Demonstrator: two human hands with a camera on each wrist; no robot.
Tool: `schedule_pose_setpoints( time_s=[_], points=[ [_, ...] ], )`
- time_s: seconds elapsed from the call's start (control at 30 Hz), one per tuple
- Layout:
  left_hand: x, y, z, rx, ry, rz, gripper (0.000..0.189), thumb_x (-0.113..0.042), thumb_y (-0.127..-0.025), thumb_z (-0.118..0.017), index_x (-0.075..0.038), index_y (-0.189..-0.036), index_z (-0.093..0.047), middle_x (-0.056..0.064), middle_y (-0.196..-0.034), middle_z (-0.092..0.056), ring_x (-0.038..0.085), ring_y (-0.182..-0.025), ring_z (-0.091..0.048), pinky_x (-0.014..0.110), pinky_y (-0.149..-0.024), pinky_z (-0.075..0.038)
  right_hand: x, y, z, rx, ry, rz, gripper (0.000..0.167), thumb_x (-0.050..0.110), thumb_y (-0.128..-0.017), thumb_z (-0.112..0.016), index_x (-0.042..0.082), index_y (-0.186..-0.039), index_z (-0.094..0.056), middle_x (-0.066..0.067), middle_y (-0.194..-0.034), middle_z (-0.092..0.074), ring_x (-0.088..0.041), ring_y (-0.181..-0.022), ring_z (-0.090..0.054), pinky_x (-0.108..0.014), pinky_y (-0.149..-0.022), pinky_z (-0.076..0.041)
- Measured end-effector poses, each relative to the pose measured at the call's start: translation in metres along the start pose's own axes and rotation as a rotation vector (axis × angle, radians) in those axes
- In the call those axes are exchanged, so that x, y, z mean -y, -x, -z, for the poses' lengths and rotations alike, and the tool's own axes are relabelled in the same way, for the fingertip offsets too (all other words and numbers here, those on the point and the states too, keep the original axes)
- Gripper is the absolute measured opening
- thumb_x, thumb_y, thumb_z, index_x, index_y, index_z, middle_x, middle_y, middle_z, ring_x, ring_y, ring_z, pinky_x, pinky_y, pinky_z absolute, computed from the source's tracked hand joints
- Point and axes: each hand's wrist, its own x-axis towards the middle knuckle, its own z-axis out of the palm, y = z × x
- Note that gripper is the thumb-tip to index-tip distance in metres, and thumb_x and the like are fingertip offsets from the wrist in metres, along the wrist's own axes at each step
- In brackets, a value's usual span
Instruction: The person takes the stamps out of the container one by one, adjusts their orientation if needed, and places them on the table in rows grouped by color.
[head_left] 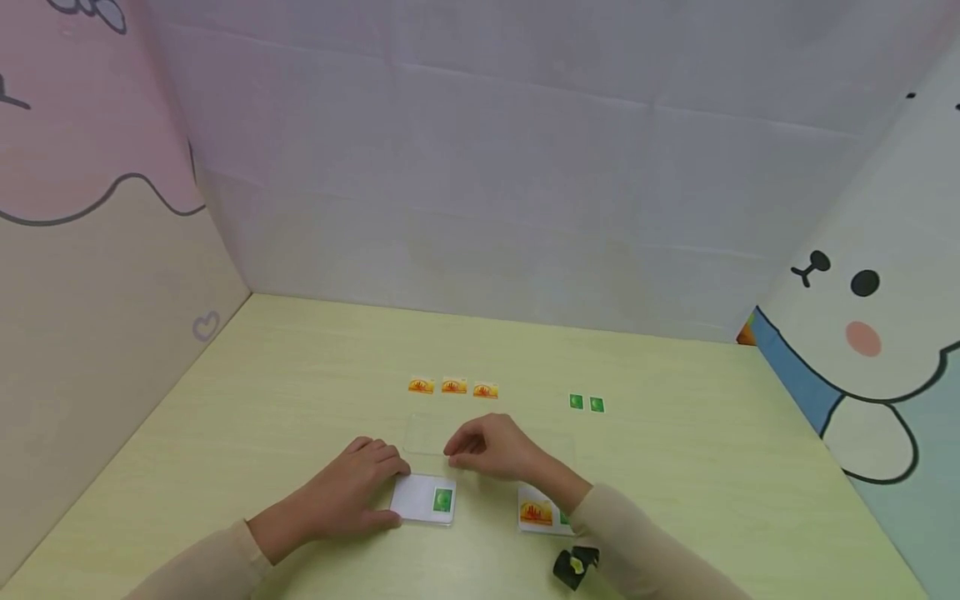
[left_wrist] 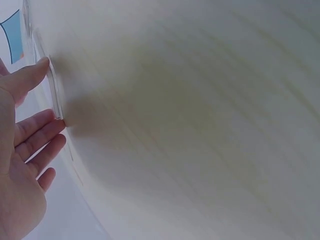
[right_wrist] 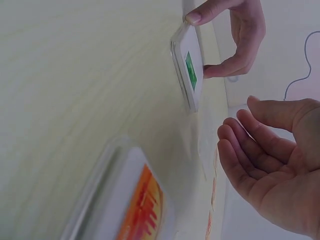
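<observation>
Thumb and fingers of my left hand hold the left edge of a white card in a clear case, flat on the table. A small green stamp lies toward the card's right end. Just above and right of it hovers my right hand, fingers loosely bent; in the right wrist view, nothing shows between thumb and fingers. Under the right forearm lies a second cased white card with an orange stamp and a green one, partly hidden by the sleeve.
Farther back are a row of three orange stamps and two green stamps. Faint clear plastic covers lie before the orange row. A small black object is by the right sleeve. Printed fabric walls enclose the pale table.
</observation>
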Motion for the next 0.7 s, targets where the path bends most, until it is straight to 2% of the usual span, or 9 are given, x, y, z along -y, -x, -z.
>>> schedule_pose_setpoints(
  time_s=[0.37,0.7],
  points=[
    [0.0,0.0,-0.001,-0.024,-0.017,-0.009,0.047,-0.043,-0.075,-0.077,-0.014,-0.109,-0.064,-0.005,-0.107,-0.064,0.015,-0.105,-0.055,0.043,-0.098,-0.039,0.001,0.01,-0.008,0.011,-0.036,-0.005,0.01,0.016,-0.085,-0.072,0.009,-0.093,-0.073,-0.001,-0.086,-0.071,-0.006,-0.073,-0.057,-0.014,-0.068,-0.048],
    [-0.001,0.0,0.0,-0.016,-0.028,0.003,0.047,-0.044,-0.074,-0.077,-0.015,-0.108,-0.064,-0.005,-0.107,-0.064,0.015,-0.106,-0.055,0.045,-0.098,-0.038,0.003,0.017,-0.014,0.011,-0.031,-0.017,0.011,0.015,-0.085,-0.072,0.008,-0.093,-0.072,-0.001,-0.085,-0.071,-0.003,-0.071,-0.056,-0.014,-0.067,-0.047]
  ],
)
